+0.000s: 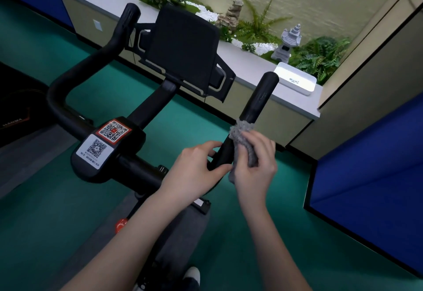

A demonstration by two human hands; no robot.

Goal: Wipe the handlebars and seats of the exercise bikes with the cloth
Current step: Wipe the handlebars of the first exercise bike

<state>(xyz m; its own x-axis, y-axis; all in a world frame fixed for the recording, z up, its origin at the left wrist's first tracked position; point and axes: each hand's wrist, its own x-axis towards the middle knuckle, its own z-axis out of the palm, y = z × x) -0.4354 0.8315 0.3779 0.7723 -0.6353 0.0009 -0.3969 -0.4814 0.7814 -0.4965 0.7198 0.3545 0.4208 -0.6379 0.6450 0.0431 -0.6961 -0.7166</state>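
So this is 1 exercise bike, seen from the rider's side. The right hand (254, 165) has a grey fuzzy cloth (242, 130) bunched in its fingers and wrapped round the right prong of the black handlebar (258, 98), about halfway up it. The left hand (196, 165) is clamped on the same prong just below, thumb under and fingers over, right beside the cloth. Seat isn't in view.

In the middle of the bars there's a black tablet holder (183, 48), and lower down 2 QR stickers, a red-framed one (113, 130) touching a white one (95, 150). Green floor (201, 117) underneath. Behind the bike runs a grey bench (256, 66) with a white tray (295, 80), a little stone lantern (288, 41) and ferns (320, 57). Blue panel (366, 165) on the right
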